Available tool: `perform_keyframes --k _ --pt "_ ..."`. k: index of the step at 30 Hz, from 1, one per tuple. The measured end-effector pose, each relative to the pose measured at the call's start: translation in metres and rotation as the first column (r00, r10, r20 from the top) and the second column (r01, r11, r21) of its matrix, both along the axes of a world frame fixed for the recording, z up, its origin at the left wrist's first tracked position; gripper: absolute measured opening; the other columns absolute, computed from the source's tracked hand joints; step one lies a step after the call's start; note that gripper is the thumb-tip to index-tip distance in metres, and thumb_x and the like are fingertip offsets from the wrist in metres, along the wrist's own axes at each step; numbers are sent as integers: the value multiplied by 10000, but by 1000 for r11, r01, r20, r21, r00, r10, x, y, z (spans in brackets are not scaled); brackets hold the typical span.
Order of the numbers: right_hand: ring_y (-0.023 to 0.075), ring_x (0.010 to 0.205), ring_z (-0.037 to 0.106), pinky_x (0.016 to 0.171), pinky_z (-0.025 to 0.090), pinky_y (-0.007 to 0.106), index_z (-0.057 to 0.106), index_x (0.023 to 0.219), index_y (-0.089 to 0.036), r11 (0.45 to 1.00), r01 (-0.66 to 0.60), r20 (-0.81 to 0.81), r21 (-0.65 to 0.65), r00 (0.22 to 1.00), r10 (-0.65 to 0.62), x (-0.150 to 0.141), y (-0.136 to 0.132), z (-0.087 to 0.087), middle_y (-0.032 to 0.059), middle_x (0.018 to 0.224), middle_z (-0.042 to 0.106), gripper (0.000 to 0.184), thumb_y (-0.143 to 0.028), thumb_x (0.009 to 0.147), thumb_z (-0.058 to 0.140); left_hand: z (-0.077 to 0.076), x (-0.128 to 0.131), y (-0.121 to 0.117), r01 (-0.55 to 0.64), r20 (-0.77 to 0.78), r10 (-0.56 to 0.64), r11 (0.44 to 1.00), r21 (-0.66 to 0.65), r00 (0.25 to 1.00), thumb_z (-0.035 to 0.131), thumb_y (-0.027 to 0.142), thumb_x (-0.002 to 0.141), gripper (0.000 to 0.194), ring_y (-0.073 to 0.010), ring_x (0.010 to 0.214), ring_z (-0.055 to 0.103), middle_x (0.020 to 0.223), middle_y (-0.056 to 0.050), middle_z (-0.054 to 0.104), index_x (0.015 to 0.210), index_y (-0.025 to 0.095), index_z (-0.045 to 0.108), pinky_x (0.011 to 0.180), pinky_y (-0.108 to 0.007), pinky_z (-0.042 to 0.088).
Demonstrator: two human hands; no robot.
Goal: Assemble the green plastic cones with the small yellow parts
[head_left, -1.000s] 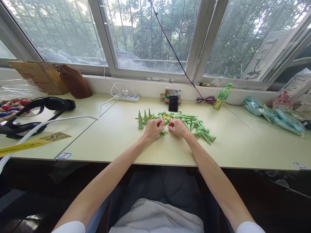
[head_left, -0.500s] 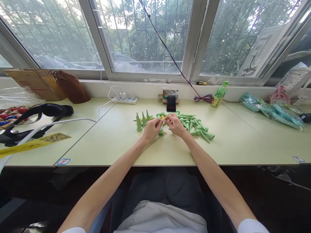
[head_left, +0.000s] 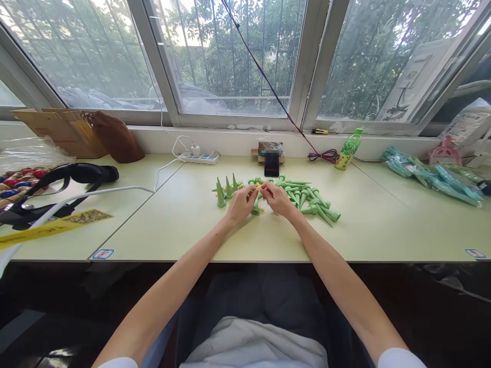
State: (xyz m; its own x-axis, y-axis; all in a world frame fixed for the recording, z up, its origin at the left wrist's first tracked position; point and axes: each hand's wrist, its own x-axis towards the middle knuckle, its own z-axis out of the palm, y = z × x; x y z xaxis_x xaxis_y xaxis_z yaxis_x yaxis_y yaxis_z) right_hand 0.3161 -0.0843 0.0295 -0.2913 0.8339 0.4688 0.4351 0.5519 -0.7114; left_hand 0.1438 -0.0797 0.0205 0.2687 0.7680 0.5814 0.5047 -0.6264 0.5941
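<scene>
My left hand and my right hand meet fingertip to fingertip above the table, each closed in a pinch. What they pinch is too small to make out; small yellow pieces lie just behind the fingers. Below the fingertips is a green plastic cone-shaped spike, partly covered by my left hand. Several green spikes stand point up left of my left hand. A loose pile of green spikes lies to the right of my right hand, pointing in various directions.
A phone leans on a small cardboard box behind the spikes. A green-capped bottle and a cable bundle stand back right. A power strip is back left. Further left are a black headset and a white cable; teal plastic packets lie far right.
The view has shifted slightly, so everything sits a little further right. Both hands stay pinched together in the same place, with only slight finger movement.
</scene>
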Motion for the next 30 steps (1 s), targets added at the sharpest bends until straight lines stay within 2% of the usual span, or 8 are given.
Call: perform_keyframes --k 8,14,23,30 --pt "142 599 505 615 428 254 530 848 -219 998 2 -111 -56 994 -8 -4 1 -2 -9 687 575 250 -438 950 468 3 0 -2 20 0 -20 1000 -11 1000 454 382 985 288 -105 545 403 669 16 542 814 182 572 574 -248 342" --pt "121 519 487 547 428 254 531 928 -222 995 -32 -210 -91 978 12 -4 4 -5 -18 700 584 265 -485 922 509 4 0 -2 8 9 -8 1000 -6 1000 458 367 977 285 -110 558 410 665 15 535 779 185 551 586 -248 347" --pt "115 527 534 549 465 264 549 930 -210 994 -60 -316 -88 948 29 -4 8 -7 -3 749 611 233 -432 868 582 5 1 -2 -12 59 15 998 -58 998 449 354 972 276 -110 542 406 648 19 529 758 192 515 566 -255 342" --pt "116 539 545 563 475 269 550 912 -210 990 -69 -342 -123 939 23 -3 11 -9 -3 743 614 258 -462 865 582 7 1 -3 -20 50 22 998 -52 999 447 322 969 264 -106 527 394 633 21 532 745 192 500 565 -256 334"
